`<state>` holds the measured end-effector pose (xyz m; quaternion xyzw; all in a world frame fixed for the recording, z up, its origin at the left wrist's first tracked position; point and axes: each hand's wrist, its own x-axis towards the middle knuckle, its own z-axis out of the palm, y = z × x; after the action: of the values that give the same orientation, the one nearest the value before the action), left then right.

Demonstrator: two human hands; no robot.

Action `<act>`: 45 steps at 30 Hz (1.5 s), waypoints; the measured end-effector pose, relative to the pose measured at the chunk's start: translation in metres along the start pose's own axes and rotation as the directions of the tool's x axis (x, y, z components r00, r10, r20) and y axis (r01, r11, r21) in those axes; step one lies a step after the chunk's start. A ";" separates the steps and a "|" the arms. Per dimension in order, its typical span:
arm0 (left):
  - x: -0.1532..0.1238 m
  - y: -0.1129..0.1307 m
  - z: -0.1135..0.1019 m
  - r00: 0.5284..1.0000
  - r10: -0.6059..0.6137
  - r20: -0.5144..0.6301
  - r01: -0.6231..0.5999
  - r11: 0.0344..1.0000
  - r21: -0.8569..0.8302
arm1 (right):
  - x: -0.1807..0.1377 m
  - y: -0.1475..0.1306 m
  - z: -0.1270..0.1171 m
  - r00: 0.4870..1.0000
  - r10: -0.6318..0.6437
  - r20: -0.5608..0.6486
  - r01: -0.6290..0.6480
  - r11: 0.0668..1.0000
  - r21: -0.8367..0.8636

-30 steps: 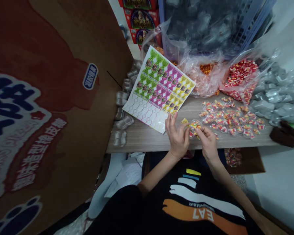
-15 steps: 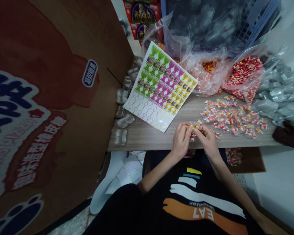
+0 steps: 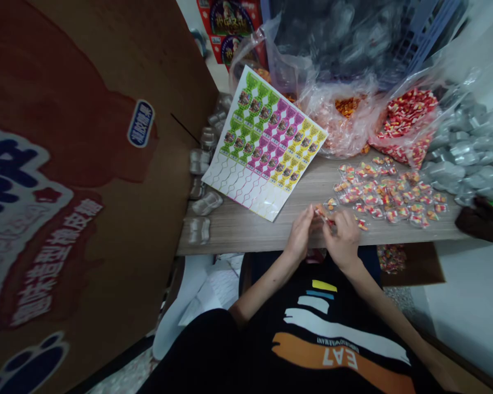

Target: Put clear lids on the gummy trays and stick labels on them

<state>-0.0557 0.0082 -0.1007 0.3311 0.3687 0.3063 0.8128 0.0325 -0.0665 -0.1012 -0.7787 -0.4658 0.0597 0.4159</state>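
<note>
Both hands meet over the front edge of a wooden table (image 3: 246, 230). My left hand (image 3: 299, 232) and my right hand (image 3: 343, 235) are closed, pinching between them a small clear capsule (image 3: 324, 214) filled with red and yellow candy. Just left of the hands lies a sticker sheet (image 3: 265, 145) with green, pink and yellow labels, its lower rows peeled bare. To the right a cluster of several filled capsules (image 3: 388, 191) is spread on the table.
A big brown cardboard box (image 3: 78, 164) stands at the left. Empty clear capsule shells (image 3: 203, 180) lie along its side. Plastic bags of candy (image 3: 406, 123) and more clear shells (image 3: 468, 158) crowd the back. A dark cloth (image 3: 479, 219) lies far right.
My left hand left the sticker sheet and joined my right hand on the capsule. The capsule has turned edge-on between the fingers, and both hands have drawn slightly nearer to me.
</note>
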 end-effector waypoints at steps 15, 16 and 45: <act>0.005 0.001 -0.003 0.983 -0.161 -0.089 0.154 0.985 -0.075 | -0.006 0.016 -0.002 0.983 -0.185 0.014 0.185 0.982 0.026; 0.004 0.001 -0.003 0.983 -0.161 -0.089 0.154 0.985 -0.083 | -0.006 0.016 0.000 0.988 -0.155 0.008 0.155 0.986 0.069; -0.006 -0.021 -0.011 0.970 -0.117 0.213 0.109 0.993 0.051 | -0.006 0.022 0.002 0.831 0.503 0.237 -0.530 0.587 0.612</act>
<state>-0.0627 -0.0051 -0.1203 0.3565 0.3023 0.2147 0.8576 0.0431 -0.0746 -0.1204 -0.6821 -0.1763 0.3516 0.6165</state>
